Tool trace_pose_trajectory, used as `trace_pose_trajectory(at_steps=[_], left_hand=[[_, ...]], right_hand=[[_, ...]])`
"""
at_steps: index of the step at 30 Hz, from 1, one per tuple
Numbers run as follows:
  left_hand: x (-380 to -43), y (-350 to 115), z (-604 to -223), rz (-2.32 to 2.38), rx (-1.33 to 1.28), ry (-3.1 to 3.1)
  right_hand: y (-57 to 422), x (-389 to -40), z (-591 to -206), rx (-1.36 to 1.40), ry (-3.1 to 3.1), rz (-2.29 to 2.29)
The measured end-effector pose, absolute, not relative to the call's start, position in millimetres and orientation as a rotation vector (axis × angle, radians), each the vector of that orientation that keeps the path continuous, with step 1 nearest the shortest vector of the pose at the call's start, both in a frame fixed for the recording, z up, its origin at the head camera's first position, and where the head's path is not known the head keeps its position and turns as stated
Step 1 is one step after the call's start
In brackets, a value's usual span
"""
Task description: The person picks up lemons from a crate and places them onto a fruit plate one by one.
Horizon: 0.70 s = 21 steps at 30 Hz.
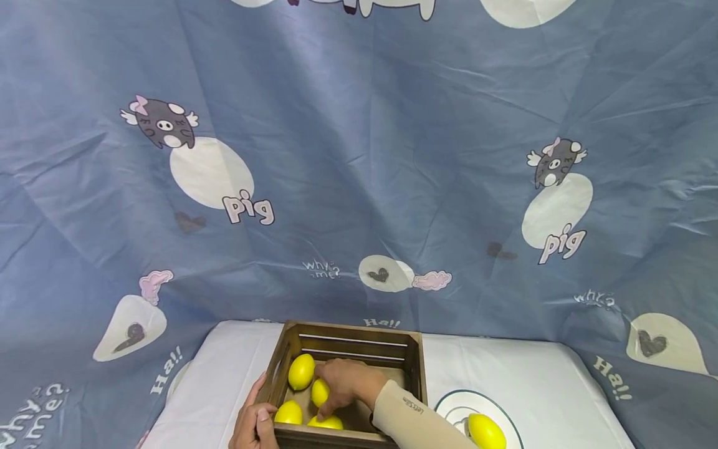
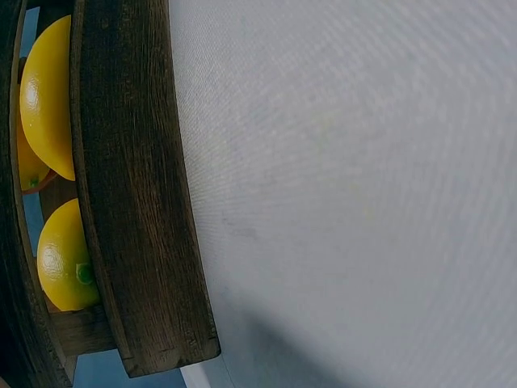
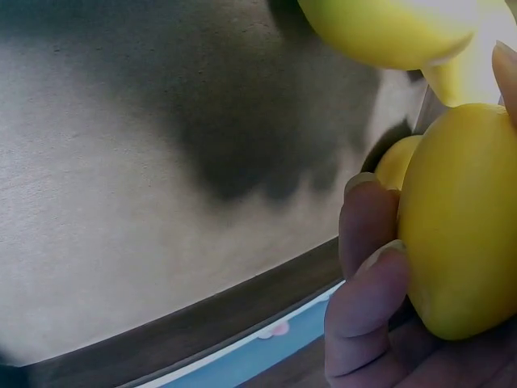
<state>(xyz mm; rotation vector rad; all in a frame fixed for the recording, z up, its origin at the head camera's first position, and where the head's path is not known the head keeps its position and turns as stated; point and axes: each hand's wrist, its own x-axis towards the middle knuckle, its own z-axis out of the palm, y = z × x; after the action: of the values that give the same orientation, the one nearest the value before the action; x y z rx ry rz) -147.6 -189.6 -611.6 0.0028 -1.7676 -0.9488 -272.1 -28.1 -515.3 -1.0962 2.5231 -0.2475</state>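
Pinches a smooth yellow oval lemon (image 3: 460, 226) between thumb and curled fingers of the right hand (image 1: 349, 383) inside the brown slatted wooden crate (image 1: 353, 347), likely to keep the rounded fruit from slipping. Rests the left hand (image 1: 253, 425) at the crate's near left corner, probably for steadiness, but cannot tell whether gripping or merely touching.

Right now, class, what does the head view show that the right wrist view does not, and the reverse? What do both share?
Only the head view: the left hand at the near left corner of the crate, and the plate with one lemon on it.

Only the right wrist view: the nails on two fingers curled against a held lemon.

Both: the right hand, the crate and lemons inside it.
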Motion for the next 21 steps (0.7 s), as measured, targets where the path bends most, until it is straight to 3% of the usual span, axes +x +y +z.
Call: trace_pose_trajectory(at_steps=[8,21], left_hand=[[-150.1,-191.2,-611.4,-0.96,-0.034,-1.733],[-148.9,-194.9,-613.9,-0.915,-0.058,-1.765]], right_hand=[[-27.2,-274.3,-514.8,-1.083,2.545,-0.311],[-22.7,-280.3,-506.6,-1.314,2.628,-0.503]])
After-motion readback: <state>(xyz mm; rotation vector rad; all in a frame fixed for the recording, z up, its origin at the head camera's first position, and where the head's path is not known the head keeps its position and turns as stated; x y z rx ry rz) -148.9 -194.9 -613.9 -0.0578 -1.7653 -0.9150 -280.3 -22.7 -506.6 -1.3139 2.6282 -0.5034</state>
